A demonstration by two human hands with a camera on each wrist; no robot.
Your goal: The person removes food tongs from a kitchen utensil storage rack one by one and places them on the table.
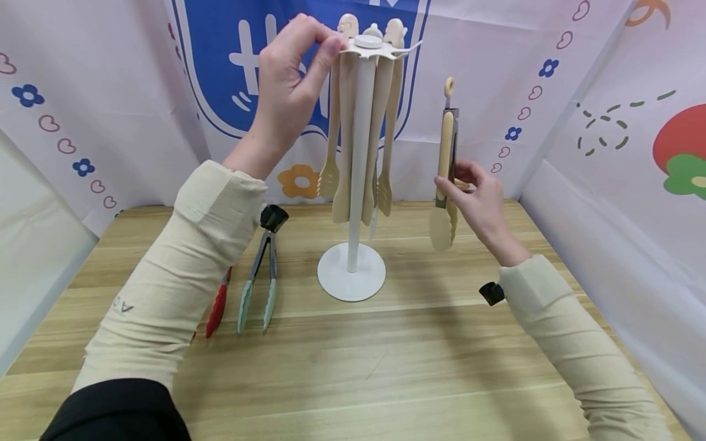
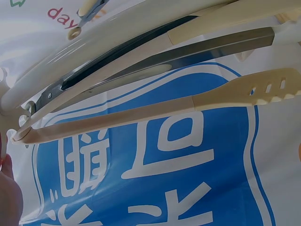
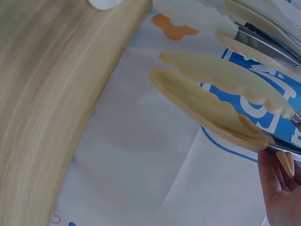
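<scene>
My left hand (image 1: 292,79) pinches the edge of the white hook ring (image 1: 368,46) atop a white utensil stand (image 1: 360,153). Several cream utensils hang from its hooks, among them a slotted turner (image 2: 263,87). To the right of the stand, my right hand (image 1: 477,199) grips cream tongs (image 1: 447,159) upright, scalloped tips down and pull ring up. Those tips (image 3: 211,84) stand slightly apart in the right wrist view. Only part of the left hand (image 2: 9,188) shows at the left wrist view's edge.
On the wooden table (image 1: 353,367), mint-tipped tongs (image 1: 259,282) lie left of the stand's round base (image 1: 351,288). Red-tipped tongs (image 1: 218,306) lie partly hidden behind the left sleeve. A printed cloth backdrop (image 1: 485,61) rises behind and at both sides.
</scene>
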